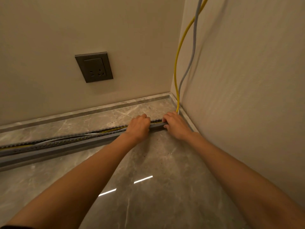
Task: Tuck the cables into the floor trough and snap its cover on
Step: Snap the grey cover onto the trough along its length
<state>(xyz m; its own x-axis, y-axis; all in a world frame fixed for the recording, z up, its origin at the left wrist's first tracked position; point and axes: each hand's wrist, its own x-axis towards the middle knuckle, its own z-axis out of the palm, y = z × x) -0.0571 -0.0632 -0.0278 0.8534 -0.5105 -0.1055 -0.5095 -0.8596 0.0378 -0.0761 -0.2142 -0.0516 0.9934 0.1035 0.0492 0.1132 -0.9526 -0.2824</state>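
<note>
We have the cover (pixel 74 147) in hand. Its end sits between our hands on top of the trough (pixel 66 140), while the rest runs away past our left hand along the trough's near side, not yet seated. Our left hand (pixel 139 127) curls over cover and trough together. Our right hand (pixel 175 125), just beside it, grips the cover's tip with curled fingers. The cables (pixel 109 131) lie in the open trough beyond the left hand and climb the wall corner just behind the right hand. We judge the tucking mostly done and the snapping-on only beginning. Next we should press this end down until it catches, then work leftward, minding a grey cable that seems to ride high.
</note>
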